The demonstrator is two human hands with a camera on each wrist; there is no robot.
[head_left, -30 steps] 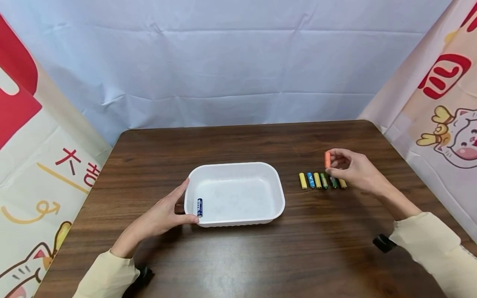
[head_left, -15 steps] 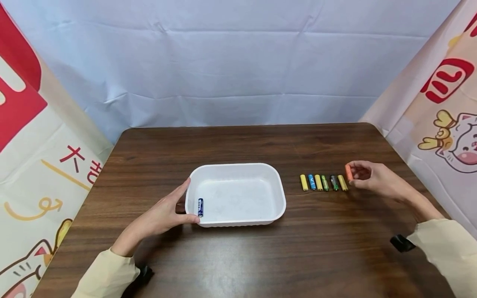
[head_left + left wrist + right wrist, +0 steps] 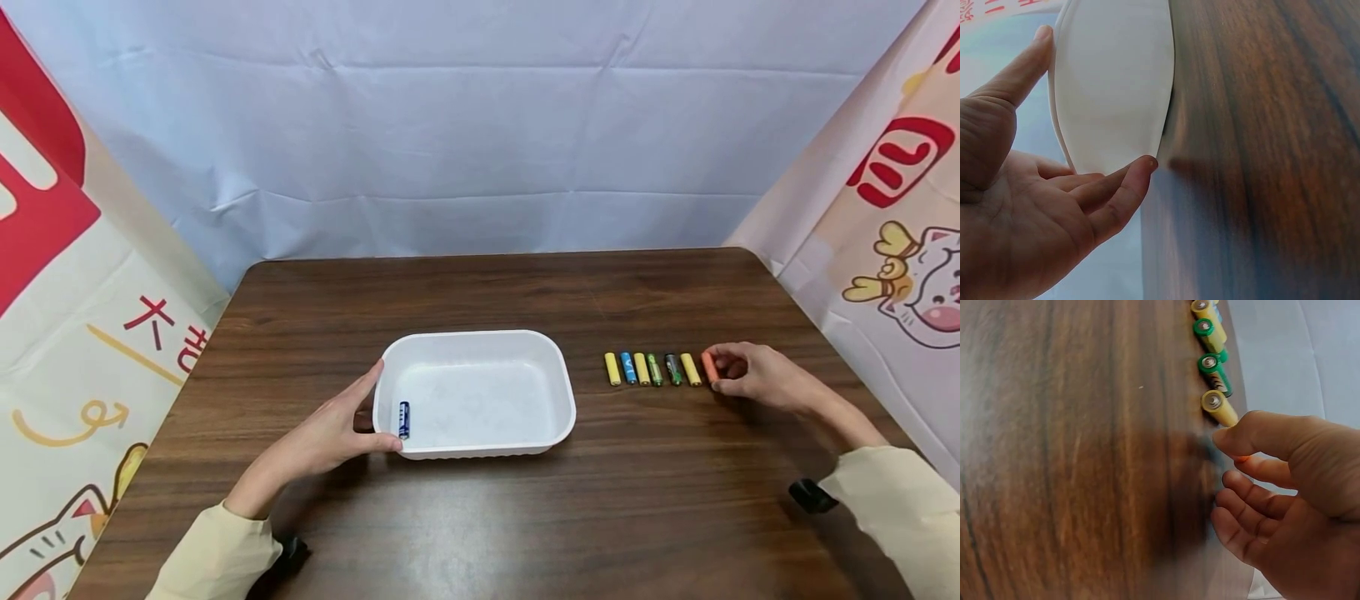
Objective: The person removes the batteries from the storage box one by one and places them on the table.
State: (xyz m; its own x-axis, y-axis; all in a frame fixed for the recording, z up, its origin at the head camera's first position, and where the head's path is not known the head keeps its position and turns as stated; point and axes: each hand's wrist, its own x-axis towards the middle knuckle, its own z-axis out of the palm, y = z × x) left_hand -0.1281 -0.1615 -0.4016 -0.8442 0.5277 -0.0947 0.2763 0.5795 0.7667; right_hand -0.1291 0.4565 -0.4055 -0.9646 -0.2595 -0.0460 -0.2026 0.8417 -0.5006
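An orange battery (image 3: 709, 367) lies at the right end of a row of batteries, pinched between the thumb and fingers of my right hand (image 3: 767, 379). In the right wrist view only a bit of the orange battery (image 3: 1242, 459) shows behind the thumb; beside it is a yellow battery (image 3: 1219, 407). My left hand (image 3: 330, 427) rests on the left end of a white plastic tray (image 3: 480, 400), its thumb along the rim and its fingers against the end wall in the left wrist view. Inside the tray, near that thumb, lies a dark blue battery (image 3: 404, 420).
Left of the orange battery the row holds a blue battery (image 3: 627, 367), a green battery (image 3: 656, 370), a dark green-topped battery (image 3: 672, 369) and yellow ones. Everything stands on a brown wooden table (image 3: 480, 533), with a pale cloth (image 3: 465, 133) hanging behind its far edge.
My right hand has carried the orange battery from above the row to the right, then down to the row's right end. The left hand and tray have stayed in place.
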